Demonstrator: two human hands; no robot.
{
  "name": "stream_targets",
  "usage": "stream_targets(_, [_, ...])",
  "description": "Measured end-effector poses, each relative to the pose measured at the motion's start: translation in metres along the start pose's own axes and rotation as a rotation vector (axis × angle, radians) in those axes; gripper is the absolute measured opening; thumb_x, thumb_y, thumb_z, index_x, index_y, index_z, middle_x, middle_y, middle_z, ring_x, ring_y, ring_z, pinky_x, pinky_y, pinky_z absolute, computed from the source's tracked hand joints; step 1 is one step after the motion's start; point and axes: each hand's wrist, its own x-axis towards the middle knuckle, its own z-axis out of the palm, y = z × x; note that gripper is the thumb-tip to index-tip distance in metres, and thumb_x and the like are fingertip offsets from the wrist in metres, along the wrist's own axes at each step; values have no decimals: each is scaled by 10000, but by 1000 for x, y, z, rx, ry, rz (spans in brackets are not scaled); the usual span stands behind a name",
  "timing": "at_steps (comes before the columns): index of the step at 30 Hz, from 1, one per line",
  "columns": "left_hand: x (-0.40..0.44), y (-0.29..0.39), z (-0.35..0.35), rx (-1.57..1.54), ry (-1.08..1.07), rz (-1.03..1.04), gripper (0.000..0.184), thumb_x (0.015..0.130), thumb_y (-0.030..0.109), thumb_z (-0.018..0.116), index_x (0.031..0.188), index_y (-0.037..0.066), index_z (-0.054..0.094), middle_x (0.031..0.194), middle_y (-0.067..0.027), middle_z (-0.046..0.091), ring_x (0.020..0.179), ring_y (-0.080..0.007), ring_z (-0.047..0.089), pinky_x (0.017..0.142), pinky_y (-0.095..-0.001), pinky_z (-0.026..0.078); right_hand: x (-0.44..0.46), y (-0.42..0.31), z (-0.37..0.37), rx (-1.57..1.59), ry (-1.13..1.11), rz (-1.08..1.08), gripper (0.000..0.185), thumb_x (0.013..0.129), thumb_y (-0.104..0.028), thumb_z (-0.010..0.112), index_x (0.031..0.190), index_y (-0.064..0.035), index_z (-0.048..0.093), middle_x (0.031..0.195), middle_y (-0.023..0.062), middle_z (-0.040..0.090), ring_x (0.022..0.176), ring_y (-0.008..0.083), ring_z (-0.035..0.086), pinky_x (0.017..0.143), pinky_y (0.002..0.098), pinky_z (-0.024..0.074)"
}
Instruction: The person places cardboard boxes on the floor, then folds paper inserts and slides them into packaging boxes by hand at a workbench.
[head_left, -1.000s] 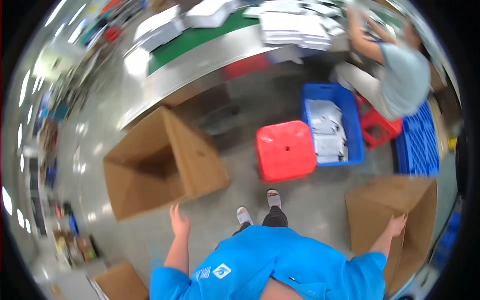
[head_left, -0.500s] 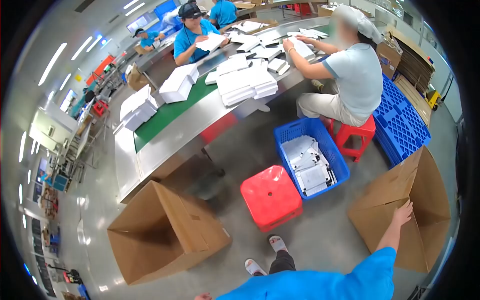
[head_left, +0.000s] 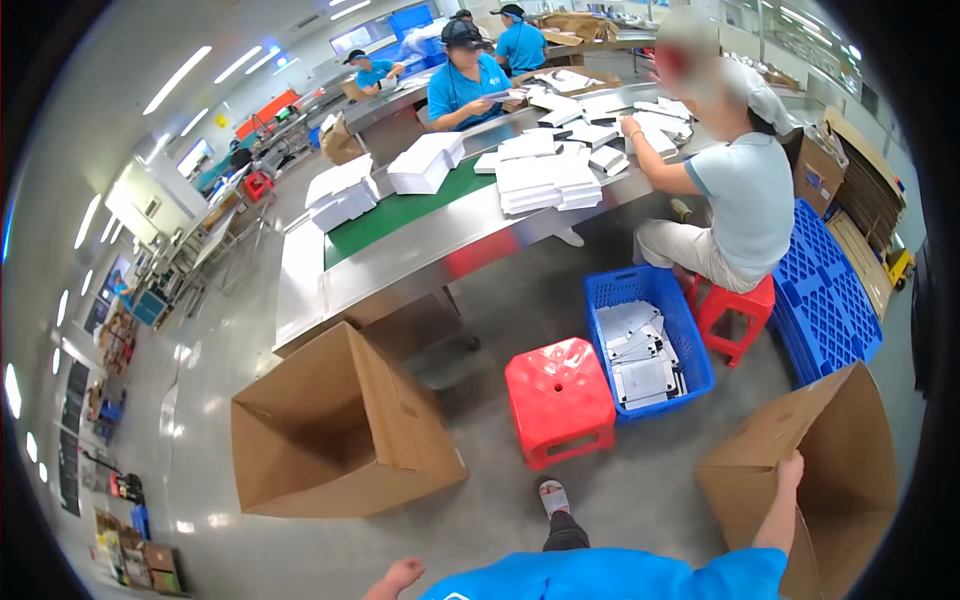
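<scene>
My right hand point(head_left: 790, 470) is closed on the top edge of an open cardboard box point(head_left: 745, 470) at the lower right. Low in the view, my left hand point(head_left: 405, 573) hangs free with its fingers loosely curled, touching nothing. Nearest to it, a second open cardboard box point(head_left: 420, 440) stands on the floor at the left, a gap apart from the hand. Between the boxes is a red stool point(head_left: 560, 395), and beside that a blue crate point(head_left: 650, 410) holds white flat pieces.
A metal table point(head_left: 400, 255) with a green strip bears stacks of white boxes point(head_left: 535, 180). A seated person point(head_left: 740, 200) works at its right end, beside blue pallets point(head_left: 825, 290). Other people in blue point(head_left: 465, 90) are across the table.
The view has tilted up and shifted, showing more of the room. My right hand has gone from spread fingers to a grip on the box edge. My left hand is lower in the view.
</scene>
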Motion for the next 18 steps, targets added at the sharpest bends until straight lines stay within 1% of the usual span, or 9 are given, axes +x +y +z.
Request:
stream_targets(2, [-1, 9, 8, -99, 14, 90, 436, 765, 303, 615, 1126, 67, 547, 927, -62, 639, 813, -142, 609, 758, -274, 472, -60, -25, -17, 63, 29, -46, 335, 815, -343, 523, 985, -65, 599, 970, 187, 596, 959, 353, 548, 808, 410, 428])
stream_targets(4, [5, 2, 25, -142, 36, 165, 433, 766, 304, 616, 1116, 58, 552, 924, -67, 637, 824, -150, 606, 759, -275, 472, -116, -46, -34, 69, -29, 5, 300, 745, -183, 571, 1027, -84, 596, 998, 164, 601, 956, 321, 562, 809, 375, 436])
stream_targets(5, [8, -2, 32, -193, 58, 219, 430, 767, 306, 617, 1106, 48, 556, 922, -71, 635, 835, -158, 603, 760, -276, 472, -121, -16, -14, 65, -51, -159, 308, 736, -174, 580, 1037, -109, 598, 1009, 161, 598, 955, 319, 563, 804, 373, 440])
stream_targets(7, [5, -4, 49, -166, 9, 306, 406, 788, 260, 609, 1131, 54, 537, 979, -76, 610, 849, -169, 597, 734, -284, 479, -178, -29, -21, -22, -131, -147, 300, 721, -219, 603, 993, -90, 605, 965, 162, 607, 925, 315, 569, 785, 374, 446])
stream_targets(10, [7, -14, 77, -219, -109, 445, 397, 815, 214, 596, 1166, 52, 505, 1070, -87, 566, 874, -188, 588, 695, -293, 487, -256, -45, -21, -205, -209, -299, 188, 677, -215, 599, 795, -70, 601, 782, 140, 616, 774, 310, 594, 664, 437, 459])
stream_targets(12, [3, 5, 102, -270, -205, 521, 408, 820, 216, 593, 1175, 43, 491, 1103, -93, 547, 885, -197, 585, 681, -293, 487, -307, -63, -29, -232, -300, -404, 196, 650, -218, 583, 782, -80, 627, 803, 135, 628, 780, 308, 605, 683, 429, 476])
stream_targets(14, [-54, 49, 109, -335, -219, 472, 441, 826, 218, 588, 1201, 27, 457, 1110, -107, 538, 926, -206, 575, 691, -291, 485, -343, -71, -8, -255, -479, -464, 239, 655, -198, 549, 847, -88, 641, 839, 152, 630, 800, 312, 611, 670, 433, 483])
stream_targets(16, [-76, 86, 121, -262, -262, 548, 512, 817, 229, 601, 1239, 14, 408, 1151, -128, 511, 994, -230, 547, 717, -296, 479, -392, -75, 4, -115, -531, -593, 247, 666, -175, 527, 867, -75, 630, 831, 163, 625, 787, 316, 609, 661, 440, 478])
stream_targets(18, [-89, 119, 136, 74, 170, 1047, 592, 800, 226, 619, 1285, 20, 348, 1175, -146, 491, 1056, -257, 505, 789, -316, 457, -426, -70, 10, 23, -685, -911, 304, 693, -219, 540, 958, -79, 590, 834, 166, 616, 779, 327, 596, 663, 448, 468])
